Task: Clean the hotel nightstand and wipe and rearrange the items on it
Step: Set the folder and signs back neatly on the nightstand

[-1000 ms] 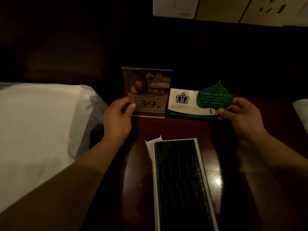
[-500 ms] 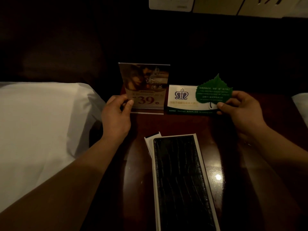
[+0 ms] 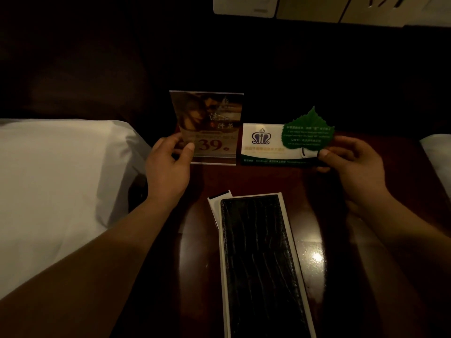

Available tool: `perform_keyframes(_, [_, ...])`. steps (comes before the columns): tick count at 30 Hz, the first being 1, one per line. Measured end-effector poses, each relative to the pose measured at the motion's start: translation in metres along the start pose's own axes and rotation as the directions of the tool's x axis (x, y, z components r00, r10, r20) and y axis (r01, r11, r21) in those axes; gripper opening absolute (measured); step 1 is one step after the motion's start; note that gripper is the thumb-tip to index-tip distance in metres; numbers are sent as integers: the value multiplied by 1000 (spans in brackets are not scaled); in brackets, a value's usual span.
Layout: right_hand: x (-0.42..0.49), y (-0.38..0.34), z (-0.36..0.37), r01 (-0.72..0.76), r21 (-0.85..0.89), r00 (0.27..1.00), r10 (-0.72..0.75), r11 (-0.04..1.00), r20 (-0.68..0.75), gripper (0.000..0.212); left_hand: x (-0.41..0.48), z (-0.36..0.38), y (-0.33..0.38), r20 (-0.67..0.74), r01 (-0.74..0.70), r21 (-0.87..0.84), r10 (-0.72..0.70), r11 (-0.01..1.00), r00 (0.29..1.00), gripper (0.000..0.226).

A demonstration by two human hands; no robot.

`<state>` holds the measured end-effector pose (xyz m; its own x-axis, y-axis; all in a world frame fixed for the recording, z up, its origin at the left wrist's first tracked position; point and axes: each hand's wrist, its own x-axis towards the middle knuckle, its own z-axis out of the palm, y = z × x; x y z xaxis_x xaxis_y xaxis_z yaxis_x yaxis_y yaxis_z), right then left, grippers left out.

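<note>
Head view is showing the left grip [image 3: 168,167] pinching the acrylic sign [image 3: 212,118] at its lower corner and the right grip [image 3: 353,162] pinching the leaf card [image 3: 307,132] over the white card [image 3: 263,145], all standing at the back of the surface [image 3: 322,215]. Aligning them neatly is probably needing small, level nudges.

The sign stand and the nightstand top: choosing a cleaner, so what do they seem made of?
Sign stand: likely clear acrylic, glossy; see-through edges and base around a printed insert. Nightstand top: probably lacquered dark wood, glossy; it mirrors a light spot.
</note>
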<state>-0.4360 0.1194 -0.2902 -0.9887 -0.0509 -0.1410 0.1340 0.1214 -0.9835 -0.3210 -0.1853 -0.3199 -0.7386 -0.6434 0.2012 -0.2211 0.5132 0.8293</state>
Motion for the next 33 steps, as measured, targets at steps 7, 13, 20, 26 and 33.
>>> perform_keyframes(7, [-106,-1,-12,-186,-78,982,187,979,2,20,-28,-27,28,-185,359,-224,-402,906,897,30])
perform_keyframes(13, [-199,16,0,-261,-202,944,293,944,151,31,-168,-59,68,194,686,-182,-658,705,727,29])
perform_keyframes(20, [-223,6,21,-186,-408,961,252,894,115,58,-199,-44,110,354,764,-92,-696,638,624,30])
perform_keyframes(26, [-221,-1,24,-252,-367,932,327,896,158,51,-194,-57,114,452,821,-212,-691,531,564,22])
perform_keyframes(33, [-229,-2,37,-337,-154,873,369,929,318,20,-194,-71,123,365,601,-89,-535,794,762,43])
